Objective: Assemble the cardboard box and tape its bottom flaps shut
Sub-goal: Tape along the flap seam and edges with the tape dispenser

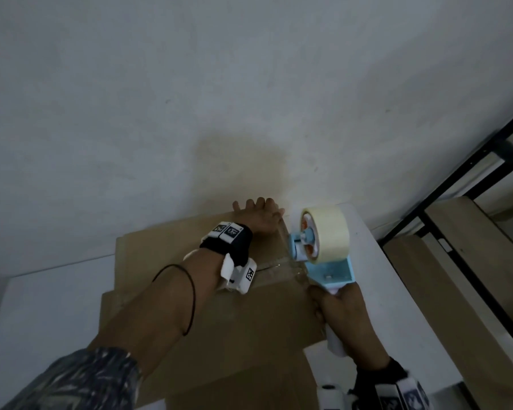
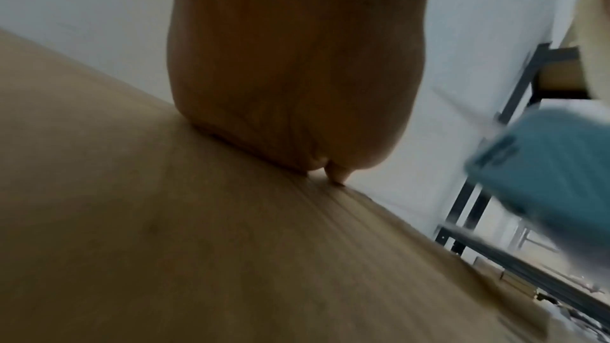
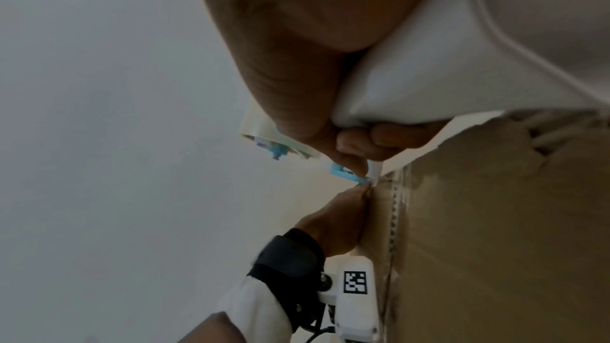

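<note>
A brown cardboard box point(image 1: 166, 261) lies on the white table, its closed flaps facing up. My left hand point(image 1: 258, 214) presses flat on the box's far edge, fingers spread toward the wall; the left wrist view shows the palm point(image 2: 290, 74) down on the cardboard point(image 2: 165, 244). My right hand point(image 1: 341, 318) grips the white handle point(image 3: 462, 48) of a blue tape dispenser point(image 1: 329, 270) with a cream tape roll point(image 1: 328, 232). The dispenser sits at the box's right side. A clear strip of tape point(image 1: 276, 264) runs from it along the seam toward my left wrist.
The white table point(image 1: 42, 306) stands against a white wall point(image 1: 190, 84). A black metal shelf frame point(image 1: 456, 179) with wooden boards point(image 1: 471, 261) stands close on the right. Bare table surface shows left of the box.
</note>
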